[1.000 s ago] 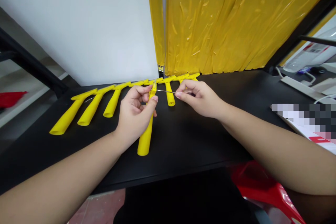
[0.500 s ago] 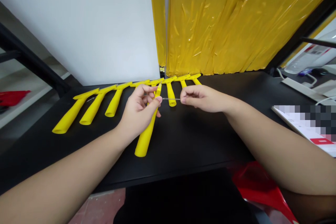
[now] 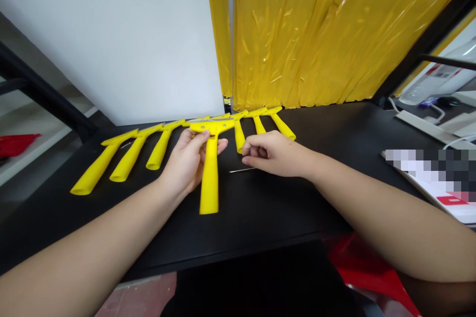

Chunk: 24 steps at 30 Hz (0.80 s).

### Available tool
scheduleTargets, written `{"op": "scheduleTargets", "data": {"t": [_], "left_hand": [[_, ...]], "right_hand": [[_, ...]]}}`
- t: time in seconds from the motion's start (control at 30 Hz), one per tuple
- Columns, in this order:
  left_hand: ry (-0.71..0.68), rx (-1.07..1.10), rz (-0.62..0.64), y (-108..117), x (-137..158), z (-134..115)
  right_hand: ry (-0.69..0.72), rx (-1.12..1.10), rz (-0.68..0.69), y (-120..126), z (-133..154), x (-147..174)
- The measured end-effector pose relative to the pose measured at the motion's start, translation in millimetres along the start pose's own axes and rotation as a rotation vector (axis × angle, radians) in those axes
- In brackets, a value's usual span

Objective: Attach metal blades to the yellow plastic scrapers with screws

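My left hand [image 3: 191, 158] is closed around the neck of a yellow T-shaped scraper [image 3: 210, 173], thumb on the front just under its wide head. The head has small screws and a pale strip along its top edge; the hollow-looking handle points down toward me. My right hand [image 3: 273, 154] is to the right, fingers curled with the thumb beneath them. A thin metal rod [image 3: 241, 170] sticks out to the left from below this hand; its other end is hidden by the palm. The rod's tip is apart from the scraper.
Several similar yellow scrapers, one at the far left [image 3: 91, 171], lie in a row along the back of the black table [image 3: 297, 208]. Behind them stand a white panel [image 3: 111, 34] and a yellow wrapped sheet [image 3: 297, 34]. A partly blurred white item [image 3: 416, 178] lies at the right.
The scraper has turned so its wide head faces me. My right hand has moved slightly down, and the rod has dropped away from the scraper head.
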<state>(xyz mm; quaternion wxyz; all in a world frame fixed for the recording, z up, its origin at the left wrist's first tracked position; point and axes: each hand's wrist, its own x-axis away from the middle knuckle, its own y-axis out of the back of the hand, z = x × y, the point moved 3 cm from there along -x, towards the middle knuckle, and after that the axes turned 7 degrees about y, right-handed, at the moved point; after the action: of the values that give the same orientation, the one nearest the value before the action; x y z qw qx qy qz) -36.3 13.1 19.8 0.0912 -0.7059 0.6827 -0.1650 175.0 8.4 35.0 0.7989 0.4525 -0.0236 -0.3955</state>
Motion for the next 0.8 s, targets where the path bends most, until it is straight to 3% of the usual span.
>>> {"op": "scheduleTargets", "data": {"t": [0.1, 0.27, 0.47, 0.63, 0.7, 0.8], "left_hand": [[-0.040, 0.101, 0.057, -3, -1, -1], [-0.102, 0.129, 0.178, -6, 7, 2], [-0.174, 0.026, 0.296, -10, 14, 2], [-0.254, -0.121, 0.387, -4, 11, 3], [-0.344, -0.245, 0.408, 0, 9, 3], [-0.467, -0.486, 0.407, 4, 9, 3]], "right_hand": [[-0.010, -0.354, -0.096, -12, 7, 0], [-0.111, -0.842, -0.055, -38, 18, -2], [-0.279, -1.068, -0.088, -38, 20, -4], [-0.402, -1.141, -0.105, -15, 18, -4], [-0.367, -1.124, -0.210, 8, 8, -5], [-0.323, -0.944, -0.475, 53, -25, 0]]}}
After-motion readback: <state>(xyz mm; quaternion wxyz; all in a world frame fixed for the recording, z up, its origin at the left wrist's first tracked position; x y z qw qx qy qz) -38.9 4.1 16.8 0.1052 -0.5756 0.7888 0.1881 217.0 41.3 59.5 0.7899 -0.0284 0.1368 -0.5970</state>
